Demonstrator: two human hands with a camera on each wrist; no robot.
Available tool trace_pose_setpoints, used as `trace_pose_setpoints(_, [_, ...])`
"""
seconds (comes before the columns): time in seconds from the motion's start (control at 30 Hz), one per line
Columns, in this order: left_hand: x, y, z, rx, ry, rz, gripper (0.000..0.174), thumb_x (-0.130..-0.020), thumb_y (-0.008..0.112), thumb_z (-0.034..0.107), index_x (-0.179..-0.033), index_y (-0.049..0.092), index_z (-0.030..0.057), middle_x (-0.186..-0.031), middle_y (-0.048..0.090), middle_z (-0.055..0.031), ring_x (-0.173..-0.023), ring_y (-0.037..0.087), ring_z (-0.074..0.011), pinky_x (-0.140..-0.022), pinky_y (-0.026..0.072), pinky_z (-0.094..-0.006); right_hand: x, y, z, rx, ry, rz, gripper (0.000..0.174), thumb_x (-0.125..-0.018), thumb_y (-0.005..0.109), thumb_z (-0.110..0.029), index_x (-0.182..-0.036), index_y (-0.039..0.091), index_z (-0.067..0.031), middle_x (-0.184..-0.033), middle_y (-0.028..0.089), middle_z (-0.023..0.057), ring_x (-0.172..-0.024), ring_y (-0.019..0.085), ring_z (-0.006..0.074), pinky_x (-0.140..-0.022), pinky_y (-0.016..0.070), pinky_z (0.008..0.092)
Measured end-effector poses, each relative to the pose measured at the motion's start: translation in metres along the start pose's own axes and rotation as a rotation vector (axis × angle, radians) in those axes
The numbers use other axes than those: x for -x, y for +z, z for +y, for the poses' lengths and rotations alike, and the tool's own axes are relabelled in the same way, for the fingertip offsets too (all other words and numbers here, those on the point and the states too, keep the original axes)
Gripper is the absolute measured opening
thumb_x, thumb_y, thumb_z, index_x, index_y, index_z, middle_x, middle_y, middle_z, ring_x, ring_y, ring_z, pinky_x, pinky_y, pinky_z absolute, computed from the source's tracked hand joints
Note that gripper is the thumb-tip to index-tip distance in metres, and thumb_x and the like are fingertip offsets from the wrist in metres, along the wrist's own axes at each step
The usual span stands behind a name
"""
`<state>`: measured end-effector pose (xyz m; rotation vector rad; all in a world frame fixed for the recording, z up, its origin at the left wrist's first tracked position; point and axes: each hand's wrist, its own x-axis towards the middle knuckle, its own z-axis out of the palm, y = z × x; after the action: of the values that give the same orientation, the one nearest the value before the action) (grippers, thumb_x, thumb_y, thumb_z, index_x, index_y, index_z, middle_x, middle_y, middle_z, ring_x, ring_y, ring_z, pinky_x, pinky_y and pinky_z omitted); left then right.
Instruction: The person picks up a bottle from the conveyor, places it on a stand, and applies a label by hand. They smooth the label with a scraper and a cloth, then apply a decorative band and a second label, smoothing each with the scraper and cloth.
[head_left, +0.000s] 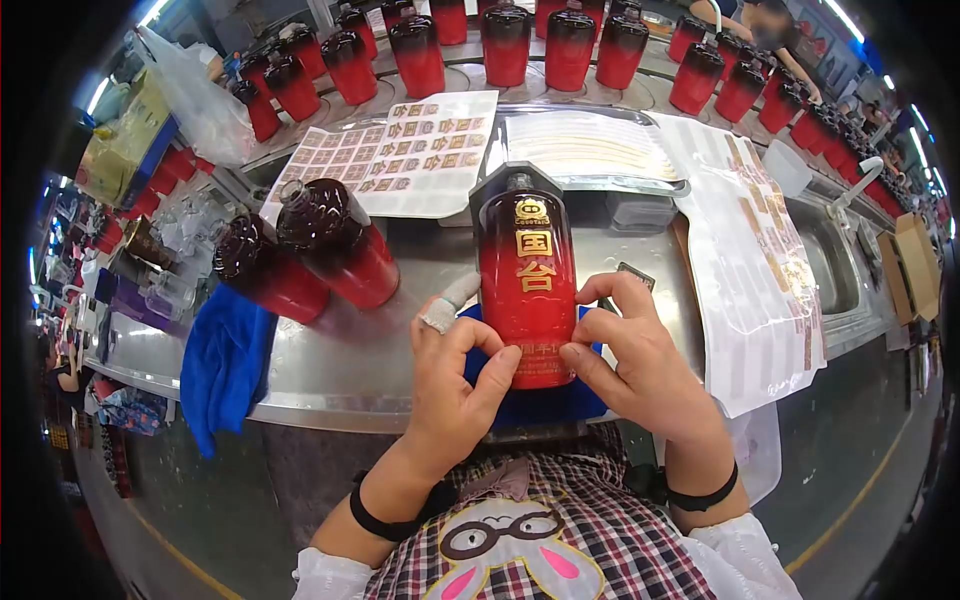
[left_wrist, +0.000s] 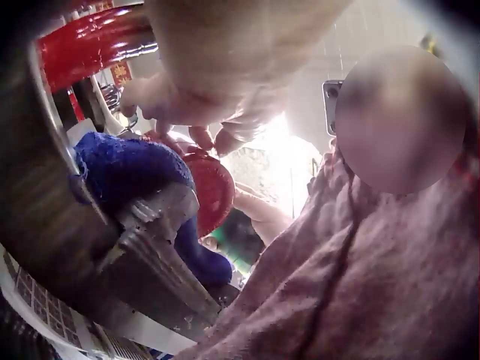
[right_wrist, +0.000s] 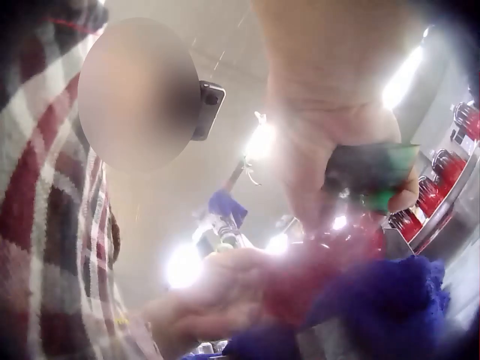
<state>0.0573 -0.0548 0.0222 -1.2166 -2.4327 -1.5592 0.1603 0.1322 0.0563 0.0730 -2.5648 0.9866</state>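
A red-and-black bottle [head_left: 527, 270] with gold lettering leans neck-away on a stand padded with blue cloth [head_left: 548, 405]. My left hand [head_left: 450, 375] is at its lower left side, thumb and forefinger pinching one end of a small gold-lettered sticker [head_left: 540, 350] against the glass. One left finger wears whitish tape [head_left: 440, 314]. From the right, the thumb and forefinger of my right hand [head_left: 640, 365] pinch the other end. A dark green flat piece [right_wrist: 371, 172] is tucked in the right hand's fingers. The bottle's round red base [left_wrist: 214, 193] shows in the left wrist view.
Two more bottles [head_left: 340, 240] stand left, beside a blue cloth [head_left: 222, 350]. Sticker sheets [head_left: 400, 150] lie behind, and long printed sheets [head_left: 745, 270] hang over the right edge near a sink [head_left: 835, 265]. A conveyor [head_left: 450, 75] carrying several bottles curves across the back.
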Motion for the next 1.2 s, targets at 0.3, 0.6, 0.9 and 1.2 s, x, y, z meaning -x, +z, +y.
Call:
trace_pose_setpoints(0.3, [0.011,0.008,-0.023,0.592,-0.35,-0.108,0.025,-0.095,0.063,0.022,-0.105,0.047,0.006,-0.134,0.05,-0.0171,-0.127,0.041,-0.0204,-0.108,0.0312,-0.0367,0.011,0.011,0.022,-0.354,0.237,0.021,0.019,-0.088,0.07,-0.017,-0.088,0.059,-0.0016,-0.112,0.05,0.0164,-0.109,0.052,0.0309,-0.097,0.0408,0.0403])
trace_pose_setpoints(0.6, [0.01,0.023,-0.032,0.684,-0.194,-0.007,0.035,-0.095,0.063,0.024,-0.116,0.041,0.0048,-0.116,0.044,-0.0075,-0.115,0.04,-0.017,-0.106,0.028,-0.0323,0.016,0.022,0.034,-0.473,0.263,0.01,0.026,-0.089,0.072,-0.026,-0.086,0.058,-0.0048,-0.114,0.049,0.016,-0.116,0.048,0.0279,-0.1,0.0387,0.0372])
trace_pose_setpoints(0.9, [0.009,0.021,-0.029,0.728,-0.182,-0.065,0.045,-0.097,0.062,0.024,-0.126,0.034,0.0051,-0.128,0.043,-0.0121,-0.121,0.038,-0.0183,-0.108,0.0269,-0.0342,0.016,0.022,0.039,-0.521,0.263,0.005,0.028,-0.086,0.075,-0.027,-0.086,0.057,-0.0055,-0.114,0.051,0.0147,-0.118,0.048,0.0271,-0.101,0.0382,0.0371])
trace_pose_setpoints(1.2, [0.01,0.02,-0.031,0.756,-0.214,-0.093,0.049,-0.096,0.064,0.024,-0.127,0.031,0.0058,-0.129,0.042,-0.0122,-0.122,0.037,-0.0187,-0.109,0.0257,-0.0336,0.016,0.022,0.039,-0.52,0.27,0.004,0.029,-0.086,0.075,-0.028,-0.087,0.057,-0.0055,-0.114,0.051,0.0149,-0.117,0.049,0.0266,-0.101,0.0388,0.0367])
